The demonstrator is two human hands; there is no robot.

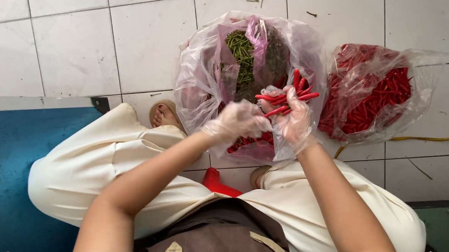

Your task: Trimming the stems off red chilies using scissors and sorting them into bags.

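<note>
- The bunch of slim red chilli peppers sits just right of the frame's centre, fanned out of the right hand, above the open mouth of a clear plastic bag.
- The peppers look light, thin and slightly bendable, with smooth, glossy skins that are likely slippery against a plastic glove; a loose fan like this could shed one if the grip slackens.
- The safest hold seems to be around the gathered lower ends, where the pods bundle together, rather than on the splayed tips.
- The right hand, in a thin translucent glove, is closed around the base of the bunch, forearm rising from the lower right of the frame.
- The left hand, also gloved, has its fingers drawn together and touches the right hand at the bunch's base; whether it pinches a pod or stem I cannot tell.
- The clear bag holds a heap of green stems at centre top and more red pods lower down.
- A second clear plastic bag full of red chillies lies at the upper right on the white tiled floor.
</note>
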